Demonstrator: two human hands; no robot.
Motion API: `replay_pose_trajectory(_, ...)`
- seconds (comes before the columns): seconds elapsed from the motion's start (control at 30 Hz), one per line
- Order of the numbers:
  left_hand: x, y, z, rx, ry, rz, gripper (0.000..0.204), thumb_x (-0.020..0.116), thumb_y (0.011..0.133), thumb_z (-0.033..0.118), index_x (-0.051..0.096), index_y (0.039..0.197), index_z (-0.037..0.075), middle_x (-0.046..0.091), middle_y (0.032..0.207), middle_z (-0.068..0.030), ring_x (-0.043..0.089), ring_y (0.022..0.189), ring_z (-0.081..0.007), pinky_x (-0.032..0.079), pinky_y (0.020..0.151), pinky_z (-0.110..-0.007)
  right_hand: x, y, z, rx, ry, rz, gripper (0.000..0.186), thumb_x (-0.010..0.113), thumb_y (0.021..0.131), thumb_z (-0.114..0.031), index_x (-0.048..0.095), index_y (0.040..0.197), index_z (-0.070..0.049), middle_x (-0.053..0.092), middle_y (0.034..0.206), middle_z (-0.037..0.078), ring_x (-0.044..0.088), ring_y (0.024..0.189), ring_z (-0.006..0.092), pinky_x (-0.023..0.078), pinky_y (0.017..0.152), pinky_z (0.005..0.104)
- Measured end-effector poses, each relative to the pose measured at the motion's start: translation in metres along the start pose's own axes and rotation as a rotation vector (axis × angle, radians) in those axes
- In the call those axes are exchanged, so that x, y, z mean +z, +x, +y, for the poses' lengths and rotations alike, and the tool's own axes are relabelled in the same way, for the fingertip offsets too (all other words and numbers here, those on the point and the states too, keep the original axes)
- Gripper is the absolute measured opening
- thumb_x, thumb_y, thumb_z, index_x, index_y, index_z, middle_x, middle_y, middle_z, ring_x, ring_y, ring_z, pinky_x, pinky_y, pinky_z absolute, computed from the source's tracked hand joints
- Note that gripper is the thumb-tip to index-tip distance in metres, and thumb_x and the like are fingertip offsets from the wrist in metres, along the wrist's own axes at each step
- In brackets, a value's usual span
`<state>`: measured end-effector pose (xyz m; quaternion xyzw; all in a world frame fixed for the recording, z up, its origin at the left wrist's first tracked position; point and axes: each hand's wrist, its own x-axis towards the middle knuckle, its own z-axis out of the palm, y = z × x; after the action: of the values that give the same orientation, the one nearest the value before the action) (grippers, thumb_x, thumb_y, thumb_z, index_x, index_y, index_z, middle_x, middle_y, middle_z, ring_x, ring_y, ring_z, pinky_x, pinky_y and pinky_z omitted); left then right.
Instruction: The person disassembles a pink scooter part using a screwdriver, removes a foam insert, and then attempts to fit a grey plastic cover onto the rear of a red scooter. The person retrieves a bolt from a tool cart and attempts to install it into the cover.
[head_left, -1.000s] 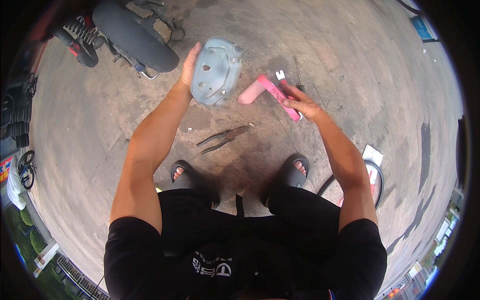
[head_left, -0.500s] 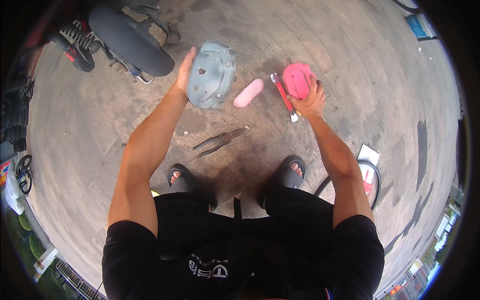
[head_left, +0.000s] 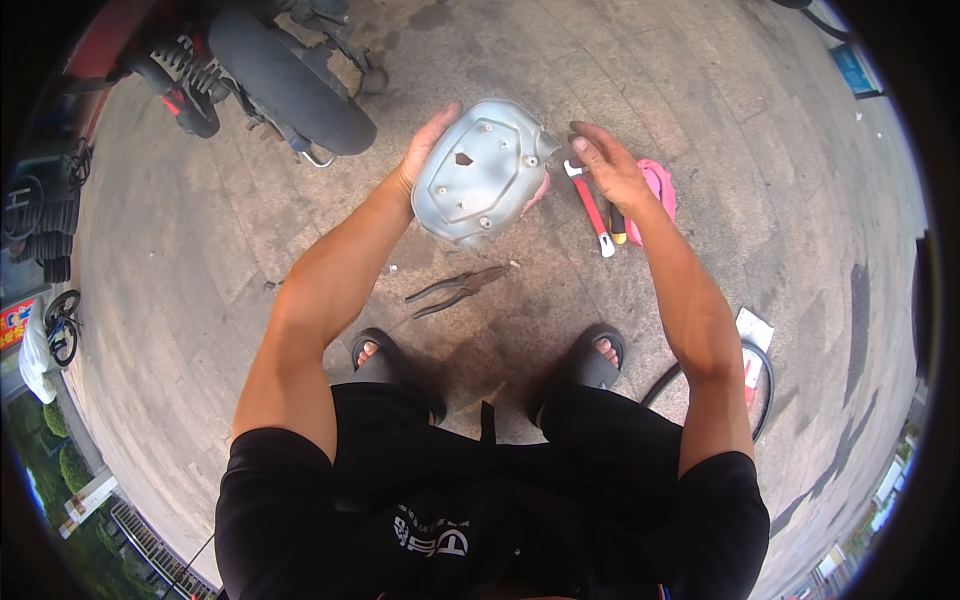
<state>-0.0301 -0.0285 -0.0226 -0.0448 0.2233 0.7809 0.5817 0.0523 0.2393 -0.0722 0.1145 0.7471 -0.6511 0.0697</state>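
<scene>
My left hand (head_left: 430, 150) grips a silver-grey dished cover (head_left: 480, 190) by its left edge. Mounting points and a jagged hole show on the cover's face. Beside its right edge my right hand (head_left: 610, 170) is raised with loosely bent fingers and nothing visible in them. Under that hand lie a red bar with white ends (head_left: 588, 205), a yellow-and-black handle (head_left: 618, 228) and a bright pink piece (head_left: 655, 190). A paler pink piece (head_left: 535, 200) is mostly hidden behind the cover. Dark-handled pliers (head_left: 460, 288) rest on the paving below.
A motorbike's rear tyre (head_left: 290, 85) and red bodywork (head_left: 100, 45) stand at upper left. A black hose (head_left: 768, 390) and a white card (head_left: 752, 325) lie by my right forearm. My sandalled feet (head_left: 595, 355) are below; a small bicycle (head_left: 62, 330) is at far left.
My right hand has let go of the bright pink piece, which lies on the paving, and has risen toward the cover. My left hand has moved the cover rightward, over the paler piece.
</scene>
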Motion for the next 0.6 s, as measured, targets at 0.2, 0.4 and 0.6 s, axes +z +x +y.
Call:
replay_pose_trajectory(0.2, -0.007, 0.004, -0.002, 0.142, 0.198, 0.278, 0.076, 0.046, 0.087, 0.064, 0.048, 0.132, 0.003, 0.056, 0.126, -0.0199, 0.059, 0.111, -0.0325, 0.050, 0.094, -0.046, 0.043, 0.006, -0.065, 0.016, -0.218, -0.124, 0.051, 0.062, 0.092, -0.031, 0.049, 0.130, 0.001, 0.059, 0.121, 0.016, 0.058, 0.108, 0.0212, 0.045, 0.092, 0.0306)
replay_pose_trajectory(0.4, -0.008, -0.012, 0.010, 0.083, 0.229, 0.018, 0.077, 0.060, 0.084, 0.055, 0.041, 0.136, 0.002, 0.052, 0.131, -0.0200, 0.052, 0.119, -0.0362, 0.043, 0.095, -0.063, 0.030, 0.008, -0.044, 0.001, 0.038, 0.261, 0.037, 0.058, 0.093, -0.025, 0.057, 0.115, 0.005, 0.066, 0.100, 0.017, 0.062, 0.090, 0.0219, 0.048, 0.079, 0.0335)
replay_pose_trajectory(0.6, 0.001, 0.004, 0.008, 0.089, 0.443, 0.262, 0.047, 0.062, 0.087, 0.008, 0.042, 0.130, 0.001, 0.057, 0.120, -0.0186, 0.062, 0.104, -0.0323, 0.055, 0.081, -0.057, 0.016, 0.003, -0.034, -0.021, 0.032, 0.262, 0.042, 0.059, 0.092, -0.032, 0.056, 0.113, 0.005, 0.064, 0.094, 0.012, 0.058, 0.081, 0.0189, 0.047, 0.073, 0.0328)
